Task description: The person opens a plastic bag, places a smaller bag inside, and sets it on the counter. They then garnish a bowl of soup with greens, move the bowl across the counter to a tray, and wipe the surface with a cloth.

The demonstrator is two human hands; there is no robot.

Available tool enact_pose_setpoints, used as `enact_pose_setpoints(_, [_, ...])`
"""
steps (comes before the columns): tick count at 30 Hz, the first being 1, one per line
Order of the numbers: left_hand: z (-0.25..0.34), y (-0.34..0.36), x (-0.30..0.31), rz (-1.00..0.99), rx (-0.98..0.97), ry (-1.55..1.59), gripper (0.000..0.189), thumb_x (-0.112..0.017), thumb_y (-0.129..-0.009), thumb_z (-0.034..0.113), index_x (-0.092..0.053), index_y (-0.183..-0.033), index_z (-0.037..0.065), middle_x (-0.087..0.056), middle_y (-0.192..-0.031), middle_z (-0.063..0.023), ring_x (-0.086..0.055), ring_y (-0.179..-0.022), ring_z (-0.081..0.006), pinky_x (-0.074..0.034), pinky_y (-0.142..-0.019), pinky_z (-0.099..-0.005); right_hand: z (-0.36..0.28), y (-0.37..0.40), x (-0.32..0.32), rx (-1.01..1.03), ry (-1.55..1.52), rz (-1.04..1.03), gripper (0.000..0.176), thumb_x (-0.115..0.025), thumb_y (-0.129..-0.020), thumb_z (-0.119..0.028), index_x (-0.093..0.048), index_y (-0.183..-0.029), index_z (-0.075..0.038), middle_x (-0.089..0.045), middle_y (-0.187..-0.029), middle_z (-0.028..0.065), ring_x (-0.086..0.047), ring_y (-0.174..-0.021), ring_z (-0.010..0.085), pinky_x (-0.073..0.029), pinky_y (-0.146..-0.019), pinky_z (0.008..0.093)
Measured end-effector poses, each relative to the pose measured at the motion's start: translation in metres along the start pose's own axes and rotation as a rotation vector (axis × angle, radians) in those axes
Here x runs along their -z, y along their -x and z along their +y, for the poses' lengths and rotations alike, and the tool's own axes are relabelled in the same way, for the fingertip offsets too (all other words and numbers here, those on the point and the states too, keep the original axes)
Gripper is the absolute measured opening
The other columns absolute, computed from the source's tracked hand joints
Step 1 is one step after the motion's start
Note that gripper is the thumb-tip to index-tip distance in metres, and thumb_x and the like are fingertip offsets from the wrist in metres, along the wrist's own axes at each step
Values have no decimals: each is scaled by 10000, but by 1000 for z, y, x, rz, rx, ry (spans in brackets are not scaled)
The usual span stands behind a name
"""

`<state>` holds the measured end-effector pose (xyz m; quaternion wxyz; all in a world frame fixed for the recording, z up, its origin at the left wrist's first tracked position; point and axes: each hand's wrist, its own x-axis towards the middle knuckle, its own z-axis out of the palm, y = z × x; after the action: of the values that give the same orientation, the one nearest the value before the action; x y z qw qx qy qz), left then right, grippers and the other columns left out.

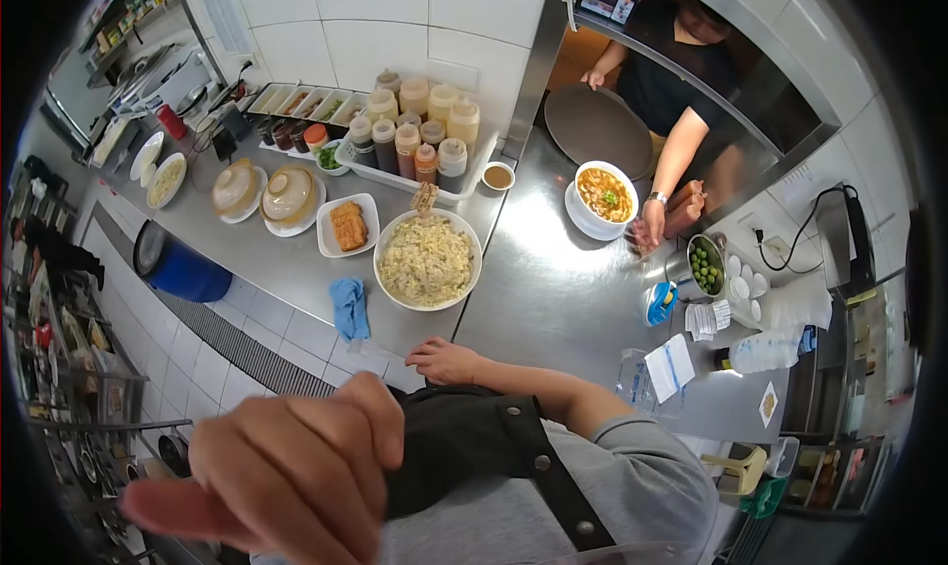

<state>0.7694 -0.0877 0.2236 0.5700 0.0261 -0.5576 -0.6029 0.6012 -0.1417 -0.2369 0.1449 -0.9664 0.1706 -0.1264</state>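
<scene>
The steel counter (553, 298) lay under the right hand (444, 360), which rested loosely open on its near edge and held nothing. A blue cloth (349, 306) lay just left of this hand, and a bowl of noodles (376, 261) beyond it. The left hand (286, 476), near the camera, was curled shut and empty.

- Steel counter (553, 308): the right hand (446, 360) rests its fingers (423, 351) on the near edge.
- Just beyond the fingers: bowl of noodles (427, 260), with a blue cloth (349, 306) beside it.
- Farther beyond: plate of fried tofu (348, 226), tray of sauce bottles (415, 140).
- Well apart from the fingers: bowl of soup (604, 195), tub of limes (705, 265).
</scene>
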Motion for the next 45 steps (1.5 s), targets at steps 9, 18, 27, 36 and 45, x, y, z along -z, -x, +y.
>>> enact_pose_setpoints(9, [17,33,-29,72,247,481,764,-248,-1044,613,-327,-1489,-3,-578,-1340,-253,-558,-1245,-377,-31,-1123,-762,15,2,-5,58,-95,0,215,-650,-810,-232,-647,-961,-79,-550,-1356,29,-469,-1303,227,-365,-1080,473])
enact_pose_setpoints(18, [26,3,-58,446,360,758,504,-489,-1025,465,-497,-1285,34,-663,-1123,-253,-688,-892,-363,-258,-1053,-564,17,2,-2,84,-62,24,150,-636,-861,-225,-628,-939,-97,-551,-1345,22,-476,-1292,210,-379,-1041,463])
enact_pose_setpoints(27, [6,9,-34,21,232,380,413,-572,-979,389,-487,-1211,58,-638,-1019,-181,-639,-800,-297,-273,-986,-501,14,3,-7,50,-77,12,193,-660,-822,-237,-645,-937,-84,-546,-1354,26,-460,-1309,222,-361,-1071,455])
enact_pose_setpoints(36, [-4,3,-15,-227,157,235,356,-655,-933,313,-478,-1137,83,-612,-915,-108,-591,-708,-231,-288,-919,-438,9,1,-2,41,-70,58,135,-635,-822,-186,-636,-906,-80,-581,-1320,13,-505,-1269,210,-389,-1061,457])
enact_pose_setpoints(45, [-6,-12,-2,-133,-24,41,348,-738,-886,237,-468,-1064,107,-587,-810,-36,-542,-615,-165,-304,-852,-375,12,1,-3,51,-79,16,162,-655,-805,-207,-647,-903,-78,-562,-1345,27,-476,-1297,217,-374,-1066,441])
